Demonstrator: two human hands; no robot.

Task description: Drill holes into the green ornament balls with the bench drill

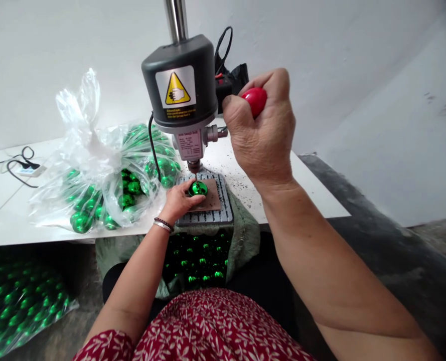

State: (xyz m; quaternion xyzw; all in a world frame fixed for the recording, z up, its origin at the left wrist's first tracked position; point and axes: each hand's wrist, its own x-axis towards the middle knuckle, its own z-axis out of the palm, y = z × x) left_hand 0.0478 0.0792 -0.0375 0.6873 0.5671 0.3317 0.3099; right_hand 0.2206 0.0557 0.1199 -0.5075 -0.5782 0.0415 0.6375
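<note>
A shiny green ball rests on a brown board on the grey slotted base of a small bench drill. My left hand grips the ball from its left side, thumb in front and fingers behind. Right above the ball is the drill's chuck; whether the bit touches the ball I cannot tell. My right hand is wrapped around the red knob of the drill's lever, raised to the right of the motor housing.
Left of the drill, a knotted clear plastic bag of green balls lies on the white table. More green balls sit below the table edge by a green cloth. Another bag stands at lower left. Dark shavings dot the tabletop.
</note>
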